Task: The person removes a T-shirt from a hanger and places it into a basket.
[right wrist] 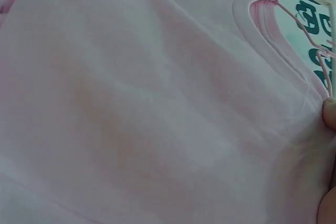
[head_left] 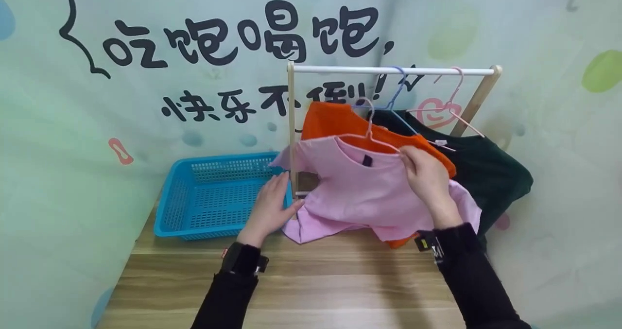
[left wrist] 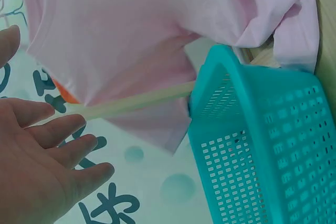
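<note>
Right hand [head_left: 430, 183] pinches pink shirt [head_left: 359, 193], hanger [head_left: 370, 130] inside. Left hand [head_left: 270, 207], fingers extended, is at shirt's left edge; basket [head_left: 214, 200] beyond.

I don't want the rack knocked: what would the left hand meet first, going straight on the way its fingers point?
Probably the left wooden post, close to the left hand, with the pink shirt partly behind it; depth is unclear, so the shirt might come first.

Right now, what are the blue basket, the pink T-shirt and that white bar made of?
Blue basket: probably plastic, slightly glossy; its walls have neat holes. Pink T-shirt: matte knit, maybe cotton; it drapes in soft folds. White bar: straight, smooth-looking, perhaps coated metal or plastic; I can't tell.
</note>
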Motion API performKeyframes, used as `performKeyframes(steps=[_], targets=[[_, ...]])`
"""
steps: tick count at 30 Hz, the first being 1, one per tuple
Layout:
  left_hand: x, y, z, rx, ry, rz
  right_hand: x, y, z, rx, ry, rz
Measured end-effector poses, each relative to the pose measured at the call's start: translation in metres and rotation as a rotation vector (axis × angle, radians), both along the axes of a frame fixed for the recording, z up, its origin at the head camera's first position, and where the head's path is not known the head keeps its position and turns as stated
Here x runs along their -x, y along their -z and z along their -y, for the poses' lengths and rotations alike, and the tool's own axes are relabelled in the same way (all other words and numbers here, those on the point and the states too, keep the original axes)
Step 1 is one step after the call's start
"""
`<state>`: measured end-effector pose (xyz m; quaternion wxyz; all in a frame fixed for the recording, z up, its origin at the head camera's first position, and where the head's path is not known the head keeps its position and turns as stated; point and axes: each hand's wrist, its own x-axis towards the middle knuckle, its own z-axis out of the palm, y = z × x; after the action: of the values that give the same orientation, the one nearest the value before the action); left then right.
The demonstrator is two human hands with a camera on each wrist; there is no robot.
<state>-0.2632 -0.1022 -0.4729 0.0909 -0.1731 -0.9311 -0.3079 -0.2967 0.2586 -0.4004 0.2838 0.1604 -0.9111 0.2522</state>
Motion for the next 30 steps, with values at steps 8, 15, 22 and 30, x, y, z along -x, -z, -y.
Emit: performKeyframes(steps=[8,15,22,30], targets=[[0.0,0.007,-0.006,-0.009,0.008,0.012,-0.023,0.041,-0.022,-0.012,-0.015,-0.064],[0.001,0.013,-0.014,0.001,0.054,-0.072,-0.032,0.06,-0.033,-0.069,-0.103,-0.173],[0.001,0.016,-0.022,0.011,0.08,-0.185,-0.038,0.064,-0.035,-0.053,-0.215,-0.22],[0.0,0.02,-0.025,-0.121,0.099,-0.388,-0.038,0.065,-0.034,0.052,-0.302,-0.205]])
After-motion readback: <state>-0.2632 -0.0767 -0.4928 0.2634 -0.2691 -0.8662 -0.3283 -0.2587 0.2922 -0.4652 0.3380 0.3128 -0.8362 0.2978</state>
